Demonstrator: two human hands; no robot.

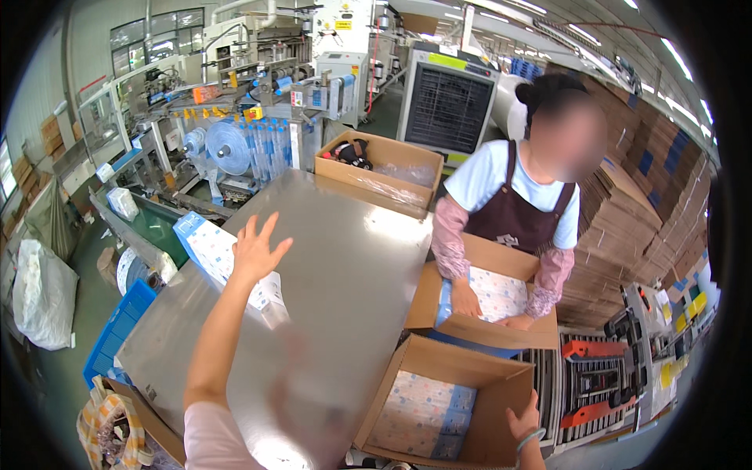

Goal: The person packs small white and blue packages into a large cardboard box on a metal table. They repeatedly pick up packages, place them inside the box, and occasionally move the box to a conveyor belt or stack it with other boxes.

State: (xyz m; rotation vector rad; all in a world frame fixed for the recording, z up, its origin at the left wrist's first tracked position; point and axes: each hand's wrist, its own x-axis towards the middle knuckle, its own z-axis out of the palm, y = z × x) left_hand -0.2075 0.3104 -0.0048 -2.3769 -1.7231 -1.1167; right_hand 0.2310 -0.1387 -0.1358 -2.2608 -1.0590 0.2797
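My left hand [258,252] reaches over the steel table with its fingers spread and nothing in them. Just under and beside it lies a row of white plastic-wrapped packs [207,244] with blue ends and a small pastel print; whether the hand touches them I cannot tell. Below, to the right, stands an open cardboard box [499,385] with similar packs [417,411] laid flat in its bottom. My right hand [524,418] grips the right wall of this box, the thumb on the inner side. A bracelet circles that wrist.
Across the table a co-worker [511,194] has both hands in another carton [426,296] of packs. A green conveyor belt [155,235] meets the steel table [335,235] at left. A box of plastic film [376,188] stands at the far end. A roller conveyor [593,385] lies right.
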